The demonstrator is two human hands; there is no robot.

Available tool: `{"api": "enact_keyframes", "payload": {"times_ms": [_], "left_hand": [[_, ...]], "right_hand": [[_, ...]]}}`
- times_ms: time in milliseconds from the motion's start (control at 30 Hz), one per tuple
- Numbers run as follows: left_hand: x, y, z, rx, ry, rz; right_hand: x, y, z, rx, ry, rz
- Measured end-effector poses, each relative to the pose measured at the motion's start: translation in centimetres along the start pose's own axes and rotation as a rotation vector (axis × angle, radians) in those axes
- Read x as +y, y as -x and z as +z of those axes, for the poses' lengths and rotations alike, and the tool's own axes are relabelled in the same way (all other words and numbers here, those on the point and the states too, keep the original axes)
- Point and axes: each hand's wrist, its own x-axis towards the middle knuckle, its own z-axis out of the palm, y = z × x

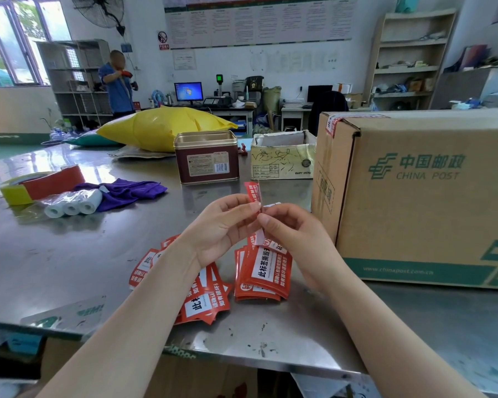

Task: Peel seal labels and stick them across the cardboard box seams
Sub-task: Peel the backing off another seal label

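Both hands pinched one red label (253,192) upright above the desk (69,262), left hand (223,225) and right hand (292,234) meeting fingertip to fingertip at its middle, its long axis vertical, with the box (414,196) just right of the right hand.
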Motion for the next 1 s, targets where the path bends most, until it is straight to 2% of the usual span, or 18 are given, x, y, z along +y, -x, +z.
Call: {"api": "enact_keyframes", "payload": {"times_ms": [100,167,267,400,533,700,800,900,1000], "left_hand": [[-0.04,-0.22,0.13,0.081,-0.024,0.005],[-0.07,-0.28,0.2,0.119,-0.062,-0.002],[-0.15,-0.04,0.57,0.093,-0.113,-0.023],[-0.11,-0.04,0.8,0.094,-0.099,-0.017],[-0.01,-0.09,0.53,0.173,-0.084,-0.012],[-0.24,0.12,0.88,0.148,-0.325,-0.05],[-0.05,0.04,0.81,0.16,-0.245,-0.026],[-0.06,-0.26,0.59,0.287,-0.117,0.003],[-0.04,-0.51,0.33,0.506,-0.023,0.085]], "right_hand": [[0.1,-0.06,-0.01,0.049,0.017,0.01],[0.24,-0.15,0.09,0.088,0.126,-0.053],[0.46,-0.09,0.57,0.093,0.284,-0.099],[0.55,-0.08,0.61,0.09,0.316,-0.065],[0.3,-0.07,0.47,0.103,0.33,-0.039],[0.07,0.37,0.88,0.059,0.391,-0.064],[0.07,0.31,0.49,0.09,0.309,-0.055],[0.06,0.17,0.09,0.178,0.243,-0.052],[0.42,0.11,0.12,0.205,0.336,-0.042]]}}
